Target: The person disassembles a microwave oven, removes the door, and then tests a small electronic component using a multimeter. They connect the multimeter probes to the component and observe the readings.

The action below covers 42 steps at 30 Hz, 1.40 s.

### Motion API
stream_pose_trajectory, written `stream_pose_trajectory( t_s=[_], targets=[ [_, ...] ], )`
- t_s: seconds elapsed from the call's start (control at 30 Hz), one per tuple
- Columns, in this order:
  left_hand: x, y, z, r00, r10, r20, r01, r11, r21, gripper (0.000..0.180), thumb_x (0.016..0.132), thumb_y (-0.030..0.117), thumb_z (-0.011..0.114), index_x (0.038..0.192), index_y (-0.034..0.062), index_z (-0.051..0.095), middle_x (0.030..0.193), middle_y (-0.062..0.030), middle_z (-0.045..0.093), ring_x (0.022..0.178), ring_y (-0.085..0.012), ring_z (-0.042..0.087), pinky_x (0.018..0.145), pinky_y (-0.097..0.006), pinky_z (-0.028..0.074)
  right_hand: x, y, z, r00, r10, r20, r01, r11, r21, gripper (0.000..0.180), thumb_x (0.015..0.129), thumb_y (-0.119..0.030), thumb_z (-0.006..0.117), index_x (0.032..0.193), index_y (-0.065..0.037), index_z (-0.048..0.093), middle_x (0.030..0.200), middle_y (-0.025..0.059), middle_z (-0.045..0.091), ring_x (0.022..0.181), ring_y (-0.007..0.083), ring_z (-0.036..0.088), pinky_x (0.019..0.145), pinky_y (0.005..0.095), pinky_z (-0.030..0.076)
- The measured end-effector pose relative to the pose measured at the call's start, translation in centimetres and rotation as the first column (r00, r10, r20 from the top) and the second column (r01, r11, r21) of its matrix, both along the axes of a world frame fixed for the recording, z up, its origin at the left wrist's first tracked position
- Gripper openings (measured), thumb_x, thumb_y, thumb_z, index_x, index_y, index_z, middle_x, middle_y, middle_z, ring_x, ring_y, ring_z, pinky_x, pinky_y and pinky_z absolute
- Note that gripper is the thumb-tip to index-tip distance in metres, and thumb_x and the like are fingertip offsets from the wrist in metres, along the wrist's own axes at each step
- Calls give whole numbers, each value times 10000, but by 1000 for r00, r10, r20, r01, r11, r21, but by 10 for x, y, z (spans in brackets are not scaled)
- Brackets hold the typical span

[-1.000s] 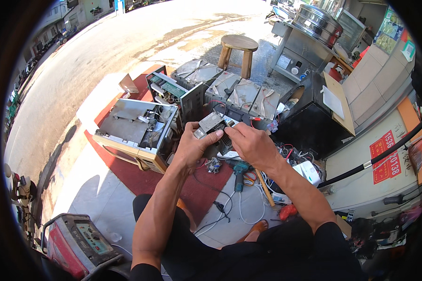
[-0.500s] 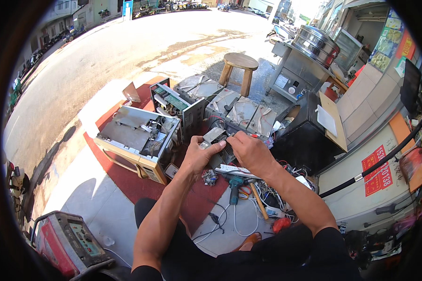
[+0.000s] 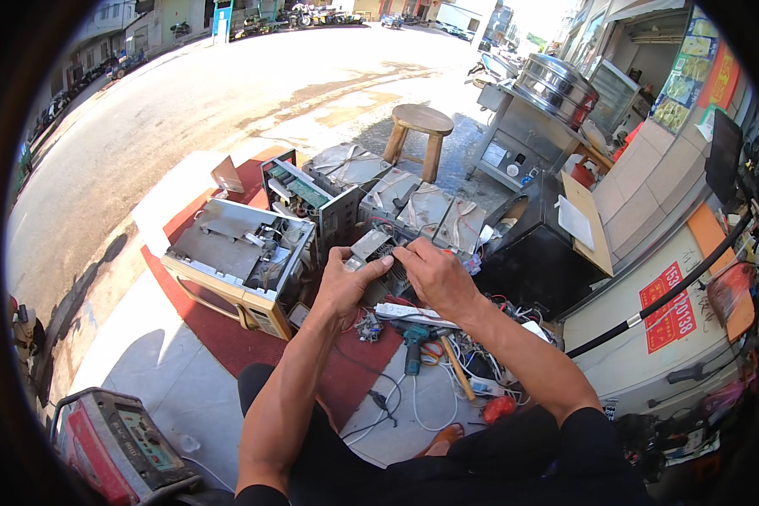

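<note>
My left hand is closed round a small grey metal part with dark fins or slots on its side, thumb pressed along its near edge. I cannot tell its exact kind. My right hand is pinched at the right side of that part. Whatever its fingertips grip is hidden. Below the hands lie a white strip-shaped piece, a teal cordless drill and a small clump of electronic parts.
An opened microwave oven stands left on a red mat. Beyond are an opened device with a green board, several grey battery-like blocks and a wooden stool. At right are a black box, a yellow-handled tool and tangled cables.
The whole view has shifted slightly, so the scene sits a little further left and up. Both hands stay at the grey metal part, with little visible change of grip.
</note>
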<state>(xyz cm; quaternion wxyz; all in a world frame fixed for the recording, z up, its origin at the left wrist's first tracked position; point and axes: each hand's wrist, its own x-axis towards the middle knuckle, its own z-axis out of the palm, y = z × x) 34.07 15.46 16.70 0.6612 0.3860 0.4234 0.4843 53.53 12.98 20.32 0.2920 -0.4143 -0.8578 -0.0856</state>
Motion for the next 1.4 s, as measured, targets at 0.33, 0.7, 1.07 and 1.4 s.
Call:
stream_pose_trajectory(
  t_s=[0.33,0.7,1.07,1.4],
  targets=[
    [-1,1,0,999,50,20,-50,999,21,841,798,189,936,1371,-33,362,1095,-206,642,777,-234,703,525,-361,574,1,15,3,988,58,142,-66,997,50,92,910,-39,648,977,-19,589,934,145,541,809,344,685,701,434,595],
    [-7,1,4,1000,2,-30,-3,1000,-16,928,808,271,927,1444,-58,337,1176,-226,633,923,-284,725,675,-436,648,-4,23,1,981,49,185,-52,999,14,173,877,-29,686,1039,-11,628,955,138,551,838,326,663,741,411,580],
    [-9,8,-9,998,24,-62,-21,999,43,961,795,303,938,1452,-59,336,1190,-227,623,924,-285,716,690,-439,640,5,28,4,907,74,416,-147,978,147,102,871,-97,628,928,-21,592,898,123,558,827,266,675,688,350,566],
    [-12,8,0,996,-58,-75,52,996,-77,978,812,321,922,1477,-63,317,1223,-228,608,984,-296,702,713,-481,640,11,37,10,810,87,580,-277,928,249,112,852,-130,624,901,-30,617,824,75,557,712,205,674,585,309,574]
  ],
)
